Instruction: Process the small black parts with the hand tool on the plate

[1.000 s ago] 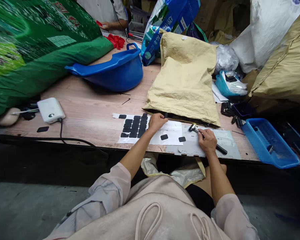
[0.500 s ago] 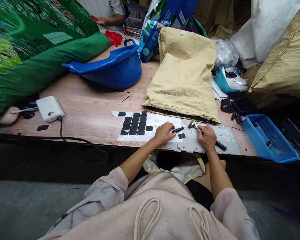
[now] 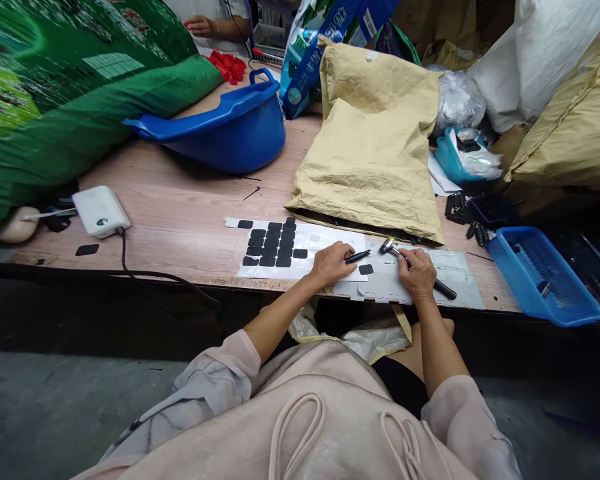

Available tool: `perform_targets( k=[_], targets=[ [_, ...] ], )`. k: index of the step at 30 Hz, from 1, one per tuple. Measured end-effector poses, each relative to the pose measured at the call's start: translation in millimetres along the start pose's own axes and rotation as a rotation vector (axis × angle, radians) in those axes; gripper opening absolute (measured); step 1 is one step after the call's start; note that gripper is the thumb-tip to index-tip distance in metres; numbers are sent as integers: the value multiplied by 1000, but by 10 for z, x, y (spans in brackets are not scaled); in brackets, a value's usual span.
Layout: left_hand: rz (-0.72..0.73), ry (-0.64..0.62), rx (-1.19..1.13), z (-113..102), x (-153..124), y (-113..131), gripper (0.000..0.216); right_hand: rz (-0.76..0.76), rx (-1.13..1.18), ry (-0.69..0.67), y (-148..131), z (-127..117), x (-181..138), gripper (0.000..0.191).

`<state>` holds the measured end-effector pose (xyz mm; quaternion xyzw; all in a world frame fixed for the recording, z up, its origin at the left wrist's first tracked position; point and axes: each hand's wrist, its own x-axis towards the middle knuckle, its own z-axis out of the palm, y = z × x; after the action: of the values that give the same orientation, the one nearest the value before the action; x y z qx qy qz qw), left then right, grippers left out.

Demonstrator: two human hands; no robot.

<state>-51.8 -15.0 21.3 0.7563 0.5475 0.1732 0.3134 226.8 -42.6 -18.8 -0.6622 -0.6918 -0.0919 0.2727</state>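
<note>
My left hand point(image 3: 331, 264) pinches a thin black rod point(image 3: 357, 256) near the table's front edge, over a white backing sheet point(image 3: 320, 247) that carries several black pads point(image 3: 273, 243). A single black pad point(image 3: 365, 269) lies just right of that hand. My right hand point(image 3: 418, 273) is closed round a small hammer point(image 3: 387, 246) with a metal head and a black handle, resting on a grey sheet point(image 3: 455, 280). The two hands are a short gap apart.
A tan woven sack point(image 3: 375, 147) lies behind the sheets. A blue basin point(image 3: 220, 130) and a green sack point(image 3: 80, 100) stand at the left, a white box with a cable point(image 3: 101, 211) nearer. A blue tray point(image 3: 543, 277) sits at the right. Another person's hand point(image 3: 200, 25) works at the far side.
My left hand came back from the sack's mouth toward the front edge, now with a black rod in it. The right hand has stayed on the hammer.
</note>
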Motion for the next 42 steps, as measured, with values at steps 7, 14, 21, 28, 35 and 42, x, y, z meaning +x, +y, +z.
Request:
perform_targets(
  k=[7,14,21,28,35,42],
  targets=[
    [122,-124,9,-118,-2,9,53,2,-1,-12,-14,-26,1,27],
    [426,-186,206,-198,239,-33,52,24,0,-25,-27,-27,-4,27],
    [406,-122,202,-102,253,-22,28,29,-12,-29,-36,-18,-4,27],
    [384,-13,129,-69,149,-205,41,30,-8,-37,-46,-34,-3,27],
    [269,24,-11,2,177,-264,22,34,6,-31,-43,-44,2,27],
    [110,67,15,119,200,-37,19,29,-17,-24,-25,-48,-7,26]
  ],
)
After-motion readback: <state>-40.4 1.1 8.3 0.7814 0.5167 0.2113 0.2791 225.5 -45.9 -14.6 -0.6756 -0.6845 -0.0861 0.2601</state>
